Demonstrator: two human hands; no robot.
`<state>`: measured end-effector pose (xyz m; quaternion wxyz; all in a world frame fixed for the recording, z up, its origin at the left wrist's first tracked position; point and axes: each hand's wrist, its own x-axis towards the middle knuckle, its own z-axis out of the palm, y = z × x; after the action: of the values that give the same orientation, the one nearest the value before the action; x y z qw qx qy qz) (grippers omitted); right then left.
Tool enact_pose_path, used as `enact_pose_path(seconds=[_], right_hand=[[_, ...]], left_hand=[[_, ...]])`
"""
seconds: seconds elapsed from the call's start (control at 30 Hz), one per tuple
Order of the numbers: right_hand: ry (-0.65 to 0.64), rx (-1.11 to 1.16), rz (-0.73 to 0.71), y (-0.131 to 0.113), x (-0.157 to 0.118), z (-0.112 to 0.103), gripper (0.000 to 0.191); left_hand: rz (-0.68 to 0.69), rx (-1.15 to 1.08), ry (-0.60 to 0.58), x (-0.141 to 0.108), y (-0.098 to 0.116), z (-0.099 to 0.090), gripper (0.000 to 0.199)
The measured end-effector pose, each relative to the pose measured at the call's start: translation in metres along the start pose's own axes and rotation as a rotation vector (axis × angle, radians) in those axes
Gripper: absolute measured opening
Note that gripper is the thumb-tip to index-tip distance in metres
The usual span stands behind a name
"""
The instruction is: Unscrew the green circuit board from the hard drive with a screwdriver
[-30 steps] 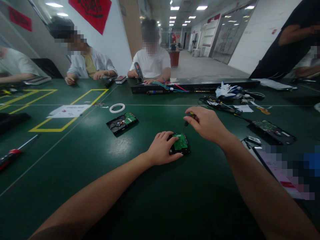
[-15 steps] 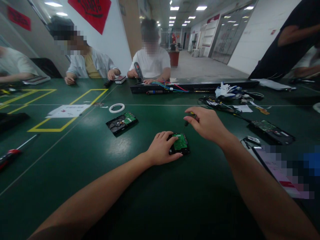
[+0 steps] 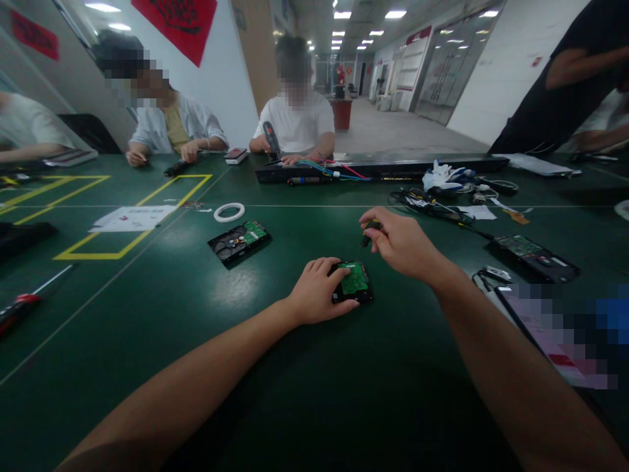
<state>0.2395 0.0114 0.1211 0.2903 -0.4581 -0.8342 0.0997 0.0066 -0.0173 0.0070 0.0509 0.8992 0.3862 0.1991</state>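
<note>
A hard drive lies on the green table with its green circuit board facing up. My left hand grips it from the left, thumb along its near edge and fingers over the board. In my right hand is a small screwdriver with a dark and yellow handle, held upright. Its thin shaft points down at the drive's far edge; whether the tip sits in a screw is too small to tell. A second hard drive rests apart, to the left and farther back.
A roll of white tape and a paper sheet lie at the back left. A red-handled screwdriver is at far left. Another drive, cables and gloves lie to the right. Several people sit or stand around the table.
My right hand's fingers have turned and closed further around the screwdriver handle, shifting slightly left. My left hand and the drive stay put. Across the table, a person's hand has moved left with a dark tool.
</note>
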Motion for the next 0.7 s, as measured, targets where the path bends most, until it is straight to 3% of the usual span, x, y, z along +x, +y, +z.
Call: enact_pose_path(seconds=[0.27,0.53,0.7], right_hand=[[0.067,-0.126,-0.022,0.0031,0.0019,-0.0015,0.018],[0.125,-0.235,0.022,0.0035,0.0025,-0.0013,0.027],[0.133,-0.235,-0.023,0.0035,0.0030,-0.0001,0.028]], left_hand=[[0.006,-0.007,0.002,0.0001,-0.0002,-0.0002,0.074],[0.006,-0.008,-0.003,0.0007,0.0001,-0.0010,0.073],[0.007,0.007,-0.002,0.0004,-0.0010,0.0005,0.075]])
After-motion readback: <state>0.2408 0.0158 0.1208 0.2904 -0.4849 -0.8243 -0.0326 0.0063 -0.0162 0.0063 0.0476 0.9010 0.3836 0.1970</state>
